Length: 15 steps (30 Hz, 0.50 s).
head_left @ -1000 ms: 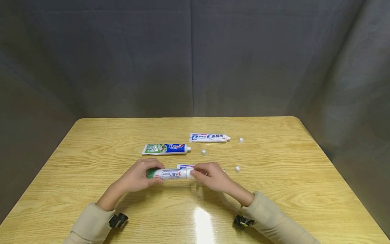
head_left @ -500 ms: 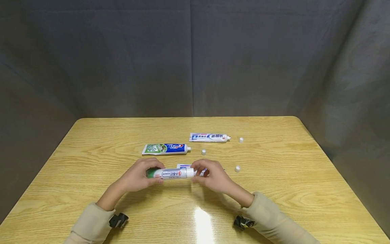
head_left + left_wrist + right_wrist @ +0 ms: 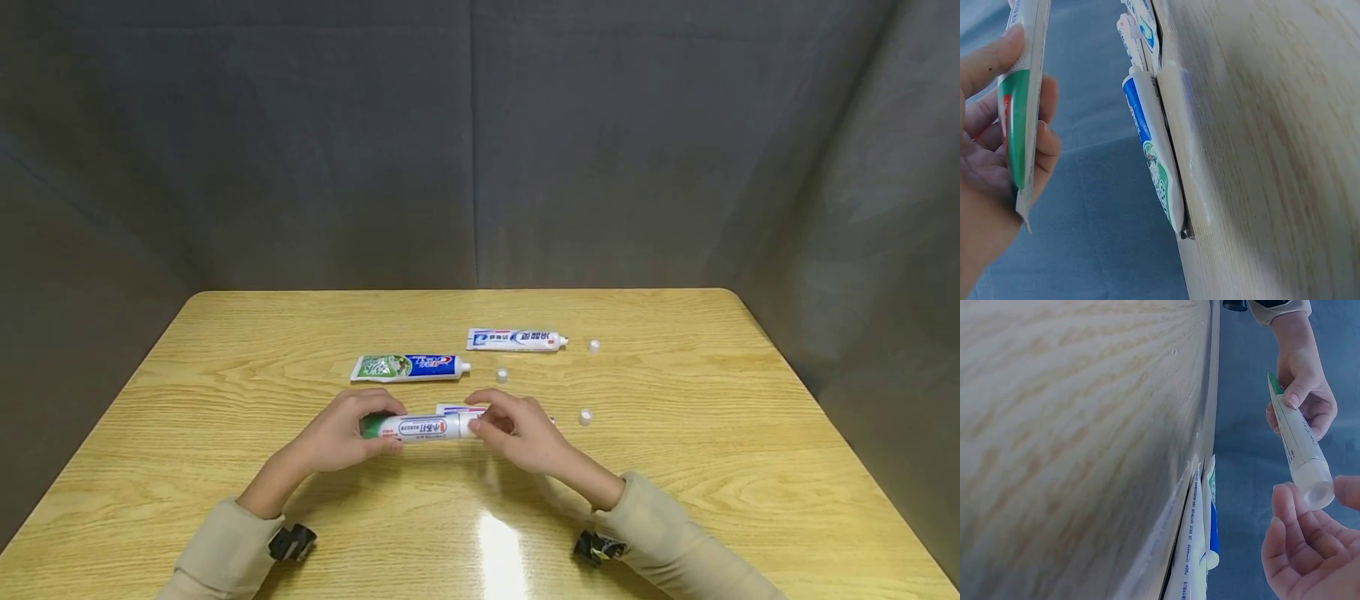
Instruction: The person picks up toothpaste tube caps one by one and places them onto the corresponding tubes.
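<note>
Plainly, the held toothpaste tube point(image 3: 423, 427) is up off the wooden surface point(image 3: 720, 475), lying roughly level between both hands. The left hand point(image 3: 341, 433) grips its green end, thumb on 1 side and fingers curled round the other. The right hand point(image 3: 528, 433) has its thumb and fingers curved about the white cap point(image 3: 1312, 481) in a narrow hold; how firmly they press cannot be told.

Behind the held tube, a white-and-blue tube point(image 3: 452, 409) lies partly hidden by the right hand. Farther back are a green-and-blue tube point(image 3: 405, 367) and, beyond it to the right, another white tube point(image 3: 516, 339). 3 small white caps point(image 3: 585, 416) sit apart from their nozzles, toward the right. A dark cloth point(image 3: 480, 150) hangs behind the surface.
</note>
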Each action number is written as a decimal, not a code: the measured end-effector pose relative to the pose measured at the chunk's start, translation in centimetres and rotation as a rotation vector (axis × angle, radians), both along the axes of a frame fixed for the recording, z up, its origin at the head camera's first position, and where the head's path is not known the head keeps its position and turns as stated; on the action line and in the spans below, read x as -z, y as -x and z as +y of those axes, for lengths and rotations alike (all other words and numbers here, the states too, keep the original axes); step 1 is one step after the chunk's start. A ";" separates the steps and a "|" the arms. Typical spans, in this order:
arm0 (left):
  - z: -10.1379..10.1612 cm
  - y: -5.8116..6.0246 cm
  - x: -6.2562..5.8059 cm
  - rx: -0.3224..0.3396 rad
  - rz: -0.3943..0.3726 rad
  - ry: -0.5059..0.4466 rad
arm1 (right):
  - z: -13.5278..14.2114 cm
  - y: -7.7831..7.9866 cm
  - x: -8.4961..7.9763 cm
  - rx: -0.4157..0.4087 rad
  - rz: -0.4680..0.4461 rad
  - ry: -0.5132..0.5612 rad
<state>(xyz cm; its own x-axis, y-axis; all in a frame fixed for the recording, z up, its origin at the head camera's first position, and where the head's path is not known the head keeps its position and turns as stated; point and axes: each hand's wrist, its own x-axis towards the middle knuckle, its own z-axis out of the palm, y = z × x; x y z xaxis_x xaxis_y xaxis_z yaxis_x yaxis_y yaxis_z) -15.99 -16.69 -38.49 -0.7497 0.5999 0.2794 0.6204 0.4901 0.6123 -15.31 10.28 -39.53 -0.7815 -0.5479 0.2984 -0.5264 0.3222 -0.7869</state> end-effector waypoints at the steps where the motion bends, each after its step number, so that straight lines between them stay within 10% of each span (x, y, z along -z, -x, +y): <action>1: 0.0 0.0 0.0 0.000 -0.001 -0.001 | 0.0 0.0 -0.1 -0.001 -0.010 0.002; 15: 0.0 -0.1 -0.1 0.002 -0.001 0.006 | 0.0 -0.2 -0.4 -0.010 -0.028 -0.066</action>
<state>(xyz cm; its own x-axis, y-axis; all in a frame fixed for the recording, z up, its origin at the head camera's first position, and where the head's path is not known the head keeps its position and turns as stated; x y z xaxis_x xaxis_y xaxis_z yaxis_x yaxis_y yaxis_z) -15.92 -16.71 -38.36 -0.7486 0.6032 0.2751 0.6210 0.4925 0.6098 -15.15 10.24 -39.10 -0.7832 -0.5737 0.2397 -0.5081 0.3682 -0.7787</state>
